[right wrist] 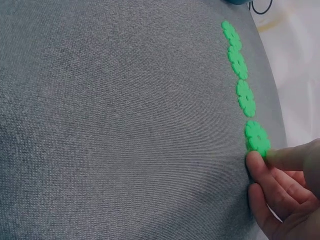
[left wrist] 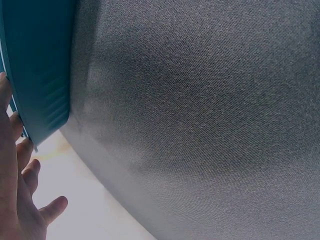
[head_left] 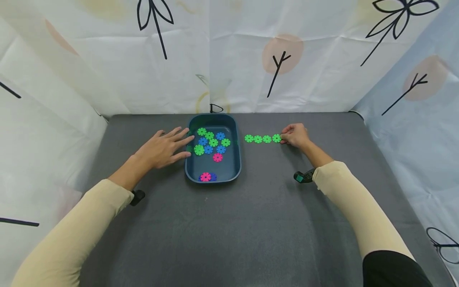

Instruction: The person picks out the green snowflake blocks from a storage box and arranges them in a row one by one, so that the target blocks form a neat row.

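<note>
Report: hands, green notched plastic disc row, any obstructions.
Right hand pinches rightmost green notched plastic disc in four-disc row. Left hand spread at dark blue rectangular plastic tray. Nothing visibly blocking row.

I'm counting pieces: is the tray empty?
The tray is not empty: green discs, blue discs and pink discs lie inside it.

On my feed I see green discs [head_left: 267,139] right of the dark-teal tray [head_left: 229,161]; far white cloth [head_left: 236,48] carries black leaf drawings [head_left: 407,6].

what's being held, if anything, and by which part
The right hand pinches the rightmost green disc by its right edge; the left hand only touches the tray.
</note>
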